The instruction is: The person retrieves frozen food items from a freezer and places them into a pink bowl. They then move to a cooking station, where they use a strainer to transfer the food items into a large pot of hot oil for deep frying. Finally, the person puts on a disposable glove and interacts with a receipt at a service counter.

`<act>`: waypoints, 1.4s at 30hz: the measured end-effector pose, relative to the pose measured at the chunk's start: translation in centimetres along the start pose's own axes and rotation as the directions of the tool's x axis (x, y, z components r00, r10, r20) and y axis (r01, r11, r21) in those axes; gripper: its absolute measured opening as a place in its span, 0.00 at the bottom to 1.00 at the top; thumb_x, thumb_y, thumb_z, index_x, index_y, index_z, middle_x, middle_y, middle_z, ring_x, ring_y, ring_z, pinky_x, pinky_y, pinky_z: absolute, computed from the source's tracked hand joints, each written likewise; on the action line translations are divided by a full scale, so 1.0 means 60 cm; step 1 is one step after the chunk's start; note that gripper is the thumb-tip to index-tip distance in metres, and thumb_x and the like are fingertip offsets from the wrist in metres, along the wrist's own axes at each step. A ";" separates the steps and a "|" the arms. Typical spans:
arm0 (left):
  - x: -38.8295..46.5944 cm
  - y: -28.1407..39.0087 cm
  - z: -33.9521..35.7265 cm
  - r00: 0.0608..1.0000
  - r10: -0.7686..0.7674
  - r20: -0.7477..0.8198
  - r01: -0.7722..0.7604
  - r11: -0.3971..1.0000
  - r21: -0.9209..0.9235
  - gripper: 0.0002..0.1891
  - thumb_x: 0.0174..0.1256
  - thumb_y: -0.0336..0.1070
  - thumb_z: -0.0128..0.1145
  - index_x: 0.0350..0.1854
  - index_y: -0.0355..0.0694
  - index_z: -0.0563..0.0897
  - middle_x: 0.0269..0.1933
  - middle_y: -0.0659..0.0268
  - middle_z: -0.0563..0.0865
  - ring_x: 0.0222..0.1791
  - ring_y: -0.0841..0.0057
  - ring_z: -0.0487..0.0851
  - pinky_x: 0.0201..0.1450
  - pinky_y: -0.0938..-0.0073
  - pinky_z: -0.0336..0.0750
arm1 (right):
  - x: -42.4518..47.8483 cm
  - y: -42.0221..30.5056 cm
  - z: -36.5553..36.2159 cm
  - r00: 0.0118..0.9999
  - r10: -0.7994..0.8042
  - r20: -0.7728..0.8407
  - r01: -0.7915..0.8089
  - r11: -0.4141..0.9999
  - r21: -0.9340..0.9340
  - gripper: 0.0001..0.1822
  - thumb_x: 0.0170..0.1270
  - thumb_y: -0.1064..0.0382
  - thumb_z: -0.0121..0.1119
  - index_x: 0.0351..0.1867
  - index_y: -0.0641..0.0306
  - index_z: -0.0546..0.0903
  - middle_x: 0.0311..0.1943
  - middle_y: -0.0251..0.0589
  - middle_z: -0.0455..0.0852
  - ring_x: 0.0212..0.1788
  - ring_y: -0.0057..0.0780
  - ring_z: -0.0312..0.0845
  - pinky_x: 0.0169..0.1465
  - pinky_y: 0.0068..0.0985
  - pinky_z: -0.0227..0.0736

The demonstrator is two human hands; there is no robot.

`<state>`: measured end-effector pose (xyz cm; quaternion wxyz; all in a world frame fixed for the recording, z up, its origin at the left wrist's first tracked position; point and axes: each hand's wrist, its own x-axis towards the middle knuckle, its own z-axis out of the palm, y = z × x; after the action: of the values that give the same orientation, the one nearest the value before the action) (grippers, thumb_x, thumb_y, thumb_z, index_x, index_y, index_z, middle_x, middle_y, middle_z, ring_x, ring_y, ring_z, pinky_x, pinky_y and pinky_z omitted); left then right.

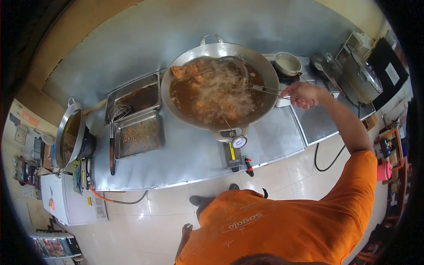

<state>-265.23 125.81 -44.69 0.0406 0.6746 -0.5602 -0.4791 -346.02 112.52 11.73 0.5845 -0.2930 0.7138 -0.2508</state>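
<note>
My right hand point(301, 95) grips the wire handle of a skimmer point(265, 88) at the right side of a large metal wok point(270, 73). The skimmer's round head rests in bubbling brown oil point(218, 86) and is partly hidden by foam. Browned, battered fried pieces point(184, 72) bunch at the wok's left side, and others show dimly through the bubbles near the front. A dial thermometer point(239, 141) hangs at the front handle, its probe reaching into the oil. Well away from the counter, my left hand point(187, 228) hangs low beside my body; its fingers are too small to read.
Left of the wok are two metal trays point(137, 135) with crumbs and a wire whisk point(112, 139). A second wok point(69, 137) of oil stands farther left. Rightward are a small pot point(287, 64) and a large lidded pot point(359, 78). Hoses point(326, 169) hang below the counter edge.
</note>
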 end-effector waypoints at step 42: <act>-0.027 0.107 0.006 0.975 -0.195 0.106 0.217 0.934 -0.283 0.21 0.68 0.37 0.59 0.63 0.39 0.77 0.33 0.60 0.85 0.25 0.72 0.79 0.26 0.65 0.79 | -0.106 -0.024 -0.058 0.921 -0.231 -0.313 0.120 0.935 -0.335 0.12 0.69 0.70 0.43 0.49 0.69 0.74 0.17 0.38 0.73 0.10 0.21 0.66 0.10 0.25 0.59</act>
<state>-269.94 124.90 -40.08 0.0682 0.6972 -0.4102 -0.5840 -348.32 116.10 17.78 0.3712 -0.3956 0.8064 -0.2356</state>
